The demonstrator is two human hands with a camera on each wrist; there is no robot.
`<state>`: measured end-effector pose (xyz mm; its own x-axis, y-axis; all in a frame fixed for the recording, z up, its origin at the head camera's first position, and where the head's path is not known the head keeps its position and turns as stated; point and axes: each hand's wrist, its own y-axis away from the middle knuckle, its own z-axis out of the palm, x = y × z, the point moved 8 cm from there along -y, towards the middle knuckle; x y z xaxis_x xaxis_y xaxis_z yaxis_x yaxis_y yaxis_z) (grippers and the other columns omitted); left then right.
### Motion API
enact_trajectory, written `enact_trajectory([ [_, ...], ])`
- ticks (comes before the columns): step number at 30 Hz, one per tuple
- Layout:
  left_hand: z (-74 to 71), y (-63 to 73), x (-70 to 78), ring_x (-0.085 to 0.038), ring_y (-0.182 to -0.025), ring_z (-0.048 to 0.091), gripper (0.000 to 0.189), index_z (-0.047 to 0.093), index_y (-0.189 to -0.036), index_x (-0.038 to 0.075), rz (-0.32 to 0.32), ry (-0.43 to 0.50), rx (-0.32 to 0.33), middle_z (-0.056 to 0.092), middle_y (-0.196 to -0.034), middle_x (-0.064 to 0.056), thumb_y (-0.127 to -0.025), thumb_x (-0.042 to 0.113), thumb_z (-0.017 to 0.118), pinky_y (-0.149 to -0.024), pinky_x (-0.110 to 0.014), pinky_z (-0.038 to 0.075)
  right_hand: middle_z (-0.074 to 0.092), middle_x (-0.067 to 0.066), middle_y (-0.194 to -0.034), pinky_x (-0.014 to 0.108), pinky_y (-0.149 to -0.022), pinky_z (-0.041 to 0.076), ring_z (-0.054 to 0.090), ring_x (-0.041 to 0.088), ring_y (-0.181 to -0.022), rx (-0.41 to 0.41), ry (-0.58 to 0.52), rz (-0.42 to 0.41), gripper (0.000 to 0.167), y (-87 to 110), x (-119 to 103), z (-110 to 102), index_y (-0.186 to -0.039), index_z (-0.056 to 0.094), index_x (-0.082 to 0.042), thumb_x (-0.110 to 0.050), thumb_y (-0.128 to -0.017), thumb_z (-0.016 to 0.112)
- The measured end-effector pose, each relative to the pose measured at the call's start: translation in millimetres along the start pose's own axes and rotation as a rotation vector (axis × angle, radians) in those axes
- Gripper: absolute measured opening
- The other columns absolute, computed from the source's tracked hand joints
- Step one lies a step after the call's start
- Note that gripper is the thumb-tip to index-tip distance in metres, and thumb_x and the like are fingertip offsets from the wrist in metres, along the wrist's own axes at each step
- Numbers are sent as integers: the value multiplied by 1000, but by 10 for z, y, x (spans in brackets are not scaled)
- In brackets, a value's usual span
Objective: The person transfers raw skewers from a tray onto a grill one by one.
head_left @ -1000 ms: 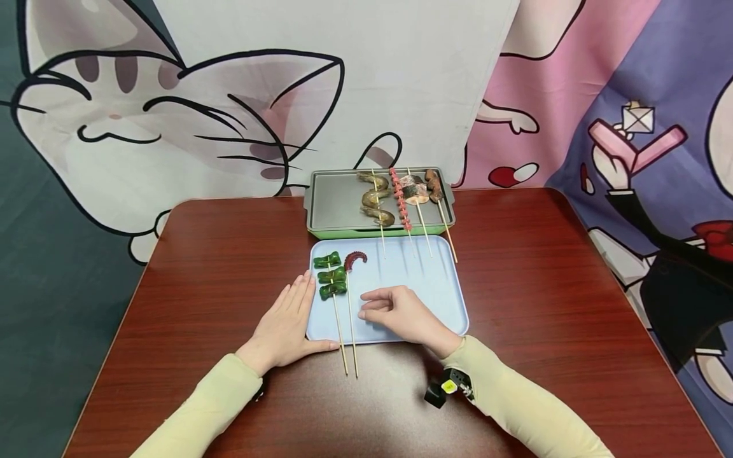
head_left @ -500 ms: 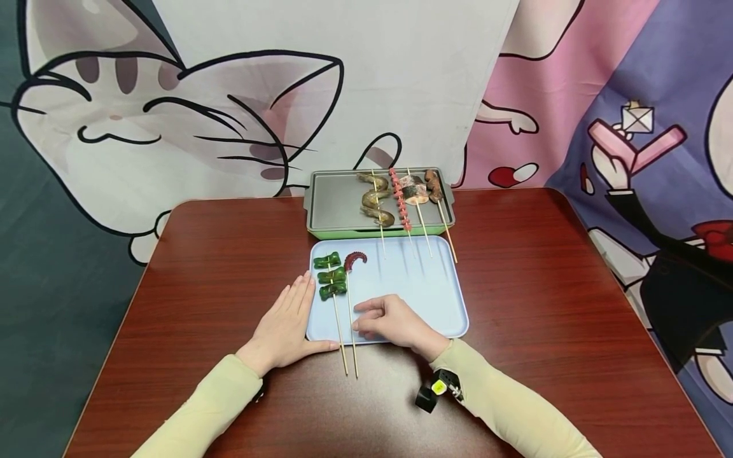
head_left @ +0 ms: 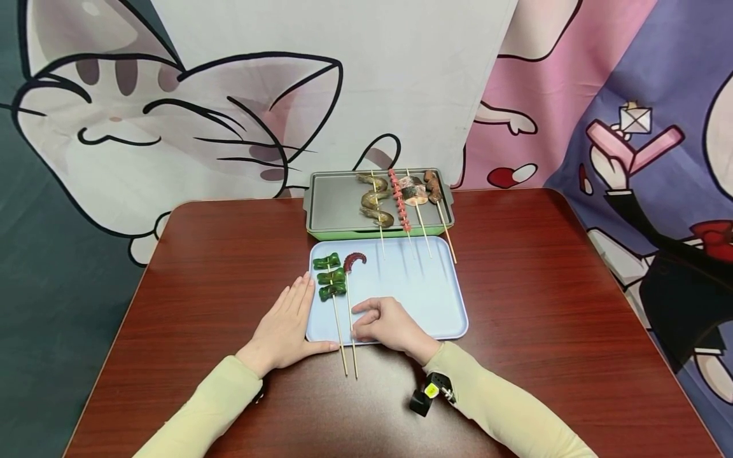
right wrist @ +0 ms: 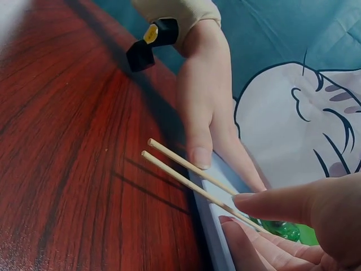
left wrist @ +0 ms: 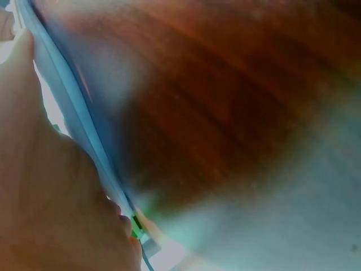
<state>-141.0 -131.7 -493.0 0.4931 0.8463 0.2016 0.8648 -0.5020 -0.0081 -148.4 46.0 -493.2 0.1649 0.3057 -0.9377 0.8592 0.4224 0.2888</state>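
On the pale blue tray (head_left: 412, 289) lie two skewers, their sticks jutting past the front rim. One carries green pepper pieces (head_left: 332, 276); beside it, the other has a dark red curled tentacle (head_left: 356, 259) at its tip. My right hand (head_left: 390, 323) pinches the tentacle skewer's stick (right wrist: 179, 177) between thumb and fingertips, low over the tray, as the right wrist view shows. My left hand (head_left: 284, 323) lies with straight fingers along the tray's left rim, its thumb at the front left corner near the sticks.
Behind the tray stands a green grill with a grey plate (head_left: 338, 200). Skewers of shrimp (head_left: 373, 198), pink pieces (head_left: 399, 202), a fish slice (head_left: 413, 191) and brown meat (head_left: 433, 186) lie on its right half, sticks overhanging the tray. Cartoon cloth hangs behind the brown table (head_left: 229, 254).
My right hand has moved left and slightly toward me, from over the tray's middle onto the tentacle skewer's stick. My left hand and the skewers have stayed in place.
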Motion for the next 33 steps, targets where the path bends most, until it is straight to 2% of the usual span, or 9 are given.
enact_trajectory([
  [4, -46, 5, 24, -40, -151, 17, 126, 22, -156, -13, 7, 17, 16, 16, -164, -28, -83, 85, 52, -121, -49, 18, 76, 8, -83, 25, -71, 55, 70, 12, -74, -3, 35, -11, 37, -11, 3, 12, -119, 67, 6, 0, -84, 77],
  [8, -8, 7, 2, -37, -152, 14, 127, 18, -157, -11, -2, -12, 0, 13, -165, -26, -83, 88, 46, -122, -47, 15, 75, 9, -83, 26, -68, 55, 69, 12, -72, -9, 27, -24, 36, -15, 9, 20, -118, 66, 6, 2, -83, 76],
  [20, 62, -6, -27, -34, -153, 11, 130, 16, -158, -10, -11, -18, -10, 10, -166, -24, -81, 91, 43, -122, -47, 15, 72, 15, -84, 35, -68, 62, 70, 19, -69, -22, -248, 48, 43, -9, 67, 2, -126, 58, 14, 9, -84, 68],
  [28, 78, -9, -46, -33, -154, 9, 130, 14, -159, -8, -22, -19, -27, 8, -167, -23, -81, 92, 40, -122, -46, 14, 71, 15, -87, 36, -69, 62, 69, 19, -71, -22, -332, 66, 43, 33, 82, -52, -128, 58, 14, 10, -85, 66],
  [33, 82, -9, -45, -33, -154, 9, 130, 14, -159, -8, -26, -16, -37, 7, -167, -23, -81, 92, 39, -122, -46, 14, 70, 18, -90, 40, -71, 62, 70, 21, -73, -8, -340, 33, 44, 61, 72, -95, -130, 57, 13, 10, -87, 66],
])
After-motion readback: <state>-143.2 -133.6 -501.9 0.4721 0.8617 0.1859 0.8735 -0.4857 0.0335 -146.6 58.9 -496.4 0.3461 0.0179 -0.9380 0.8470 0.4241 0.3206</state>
